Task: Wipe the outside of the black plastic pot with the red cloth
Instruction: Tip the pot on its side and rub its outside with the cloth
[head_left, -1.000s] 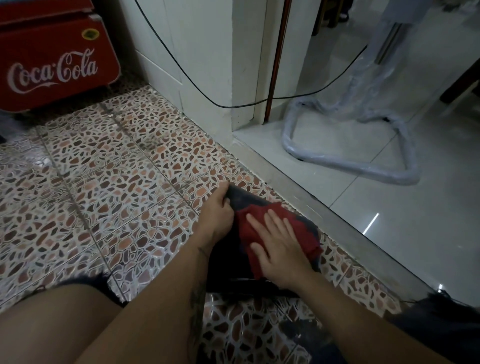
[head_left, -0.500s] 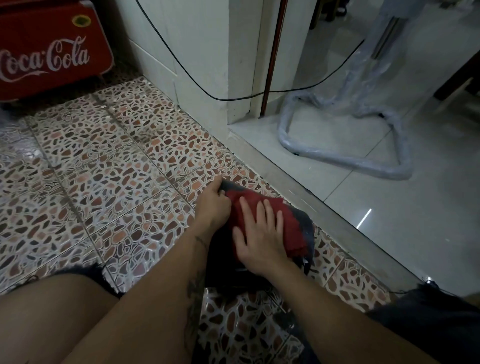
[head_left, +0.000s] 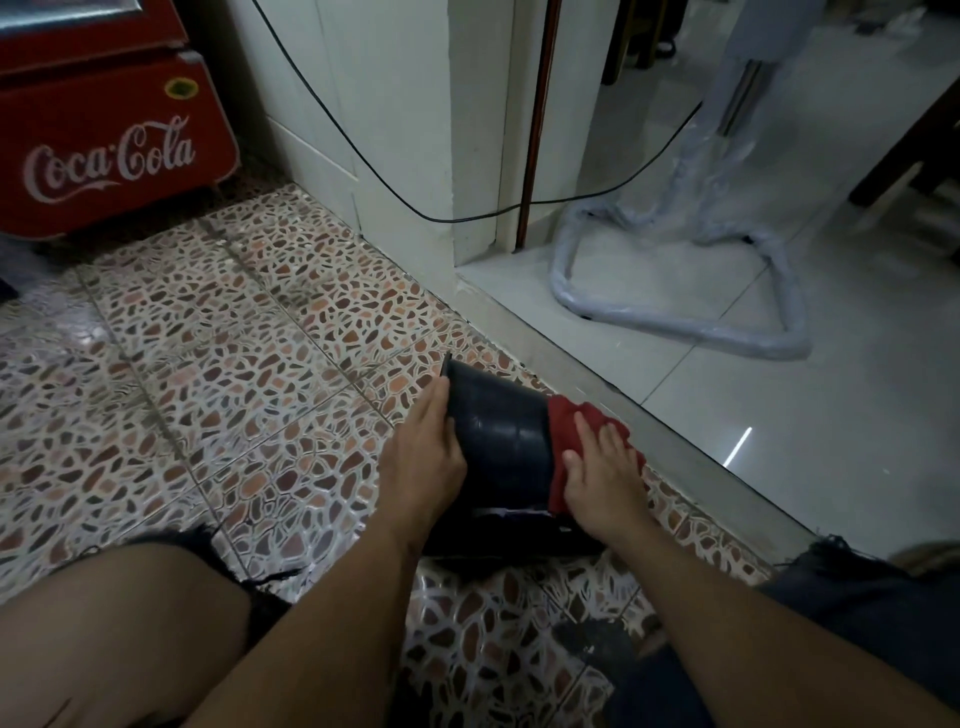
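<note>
Pebble-patterned floor tiles (head_left: 218, 364) are seen beneath the person, bordered on the far side of the hands by a grey threshold strip (head_left: 670, 441) and, beyond it, pale glossy flooring. A white wall corner (head_left: 395, 130) is crossed by a sagging black cable (head_left: 363, 156), and a red Coca-Cola cooler (head_left: 104, 135) is set well away to the left of the left hand. A plastic-wrapped tubular stand (head_left: 675, 322) is placed on the pale floor, far beyond the right hand.

The black plastic pot (head_left: 504, 441) is laid on its side on the tiles, between the two hands, with one end pointed away from the person and the other hidden at the wrists. The left hand (head_left: 426, 457) is pressed flat against the pot's left flank, fingers extended toward the far rim; its grip is loosely spread along the wall rather than closed round it. The red cloth (head_left: 566, 426) is draped over the pot's right side, touching the black wall. The right hand (head_left: 602, 473) is laid palm down on that cloth, fingers spread apart, so the cloth is pinned against the pot and not pinched; part of the cloth is shown beyond the fingertips and below the thumb. Bare forearms and a knee are seen nearest the camera, with dark frayed shorts (head_left: 857, 597) at the right.
</note>
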